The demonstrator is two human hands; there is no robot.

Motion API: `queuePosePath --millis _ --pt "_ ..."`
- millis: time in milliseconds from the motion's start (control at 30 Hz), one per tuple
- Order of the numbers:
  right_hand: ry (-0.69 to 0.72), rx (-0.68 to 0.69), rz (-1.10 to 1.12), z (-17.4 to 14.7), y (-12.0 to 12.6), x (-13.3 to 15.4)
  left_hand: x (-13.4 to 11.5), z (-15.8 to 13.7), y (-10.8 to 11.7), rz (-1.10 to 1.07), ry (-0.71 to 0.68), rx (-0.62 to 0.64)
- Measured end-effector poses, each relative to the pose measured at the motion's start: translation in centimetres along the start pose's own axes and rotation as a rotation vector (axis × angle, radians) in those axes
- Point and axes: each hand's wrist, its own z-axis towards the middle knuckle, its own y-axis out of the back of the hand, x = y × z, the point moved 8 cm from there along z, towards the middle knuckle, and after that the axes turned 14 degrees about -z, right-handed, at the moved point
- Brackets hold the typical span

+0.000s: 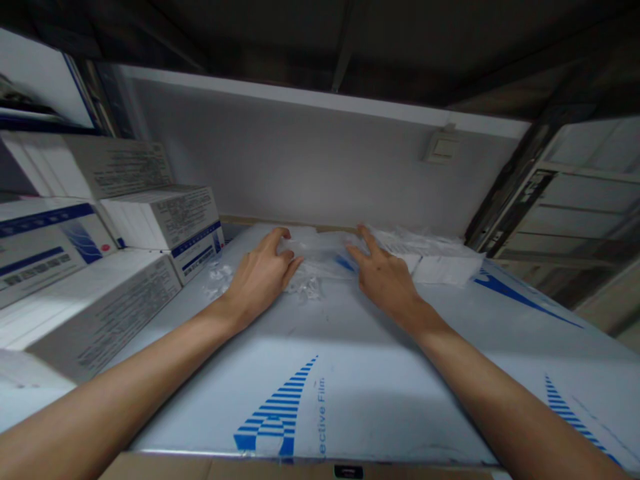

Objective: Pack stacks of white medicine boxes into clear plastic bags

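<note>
At the back of a shelf lies crumpled clear plastic wrap (310,288) around a pale, flat shape I cannot make out. My left hand (263,270) rests at the left side of the plastic, its thumb apart from the slightly bent fingers. On the other side, my right hand (385,273) touches the plastic with its fingers spread. Neither hand visibly grips anything, though some fingertips are partly hidden. Just right of my right hand sit white boxes (447,267) in clear wrap.
White boxes with blue print (193,223) are stacked along the left. A shelf surface covered in blue-printed protective film (380,387) extends below my arms. A wall switch (443,147) is on the back wall, and a dark shelf underside (280,40) hangs overhead. Metal uprights (520,180) stand right.
</note>
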Motion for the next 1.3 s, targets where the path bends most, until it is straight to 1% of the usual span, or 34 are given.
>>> queuePosePath --millis 67,133,267,433,567,633,700,767,833,900,1000,1067,1167,1300 --pt "-0.003 0.009 0.039 -0.1 -0.2 0.1 -0.1 0.0 0.1 0.024 0.002 -0.005" --pt "0.024 0.004 0.116 -0.1 -0.4 0.4 -0.3 -0.1 0.2 0.042 0.001 -0.019" --pt "0.033 -0.05 0.246 0.1 -0.7 0.5 -0.5 -0.1 0.1 0.003 -0.014 -0.019" --pt "0.025 -0.013 0.206 0.3 -1.2 0.3 0.0 0.0 0.0 -0.038 -0.02 -0.011" --pt "-0.029 0.06 0.164 0.0 -1.6 -0.1 0.2 0.0 0.2 0.015 -0.001 -0.021" --pt "-0.03 0.071 0.184 -0.1 -1.9 0.0 0.4 0.0 0.2 0.03 0.025 -0.027" --pt "0.002 0.051 0.251 -0.1 -2.2 0.3 0.5 -0.1 0.0 -0.002 0.035 -0.021" --pt "0.022 0.008 0.351 0.1 -2.5 0.5 0.5 -0.2 -0.2 -0.064 0.008 -0.023" --pt "-0.003 -0.047 0.448 0.4 -2.5 0.3 0.3 -0.2 -0.1 -0.116 -0.049 -0.049" --pt "-0.039 -0.09 0.519 0.6 -2.4 -0.1 0.2 -0.2 0.2 -0.138 -0.09 -0.102" --pt "-0.046 -0.092 0.55 0.8 -2.2 -0.3 0.2 -0.1 0.6 -0.137 -0.092 -0.134" --pt "-0.042 -0.065 0.504 0.8 -1.9 -0.6 0.4 0.1 0.5 -0.125 -0.066 -0.092" --pt "-0.026 -0.009 0.417 0.6 -1.1 -1.3 0.6 0.2 0.3 -0.104 -0.021 0.014" --pt "0.012 0.106 0.367 -0.2 0.6 -2.4 -0.1 0.5 0.9 -0.12 0.044 0.154"
